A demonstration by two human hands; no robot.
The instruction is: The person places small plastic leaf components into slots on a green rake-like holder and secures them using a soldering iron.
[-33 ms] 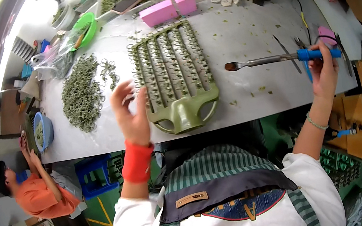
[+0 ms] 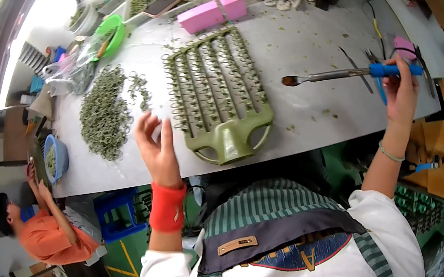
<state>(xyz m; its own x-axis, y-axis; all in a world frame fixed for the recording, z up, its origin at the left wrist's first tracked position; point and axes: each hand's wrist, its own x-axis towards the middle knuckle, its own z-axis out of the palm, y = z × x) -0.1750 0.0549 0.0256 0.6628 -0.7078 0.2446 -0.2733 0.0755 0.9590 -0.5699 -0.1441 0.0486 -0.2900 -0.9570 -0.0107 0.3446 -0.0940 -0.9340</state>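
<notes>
Rack (image 2: pixel 218 94): olive-green moulded plastic, ribbed prongs strung with small rings, arched foot; laid flat at centre of the pale grey surface (image 2: pixel 307 46).
Left hand (image 2: pixel 157 147): raised with fingers spread, nothing held; set at 9 o'clock of the rack, just beside it; red knitted wristband worn.
Right hand (image 2: pixel 401 92): closed around the blue grip of a soldering iron (image 2: pixel 350 73), whose long metal shaft is pointed toward 9 o'clock.
Loose rings (image 2: pixel 105 114): dull green, heaped at 9 o'clock of the rack.
Blocks (image 2: pixel 212 12): two, pink, rectangular, at 12 o'clock.

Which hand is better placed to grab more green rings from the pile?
Left. The left hand is raised, free, right beside the pile of green rings. The right hand grips the blue-handled tool far across the table.
</notes>
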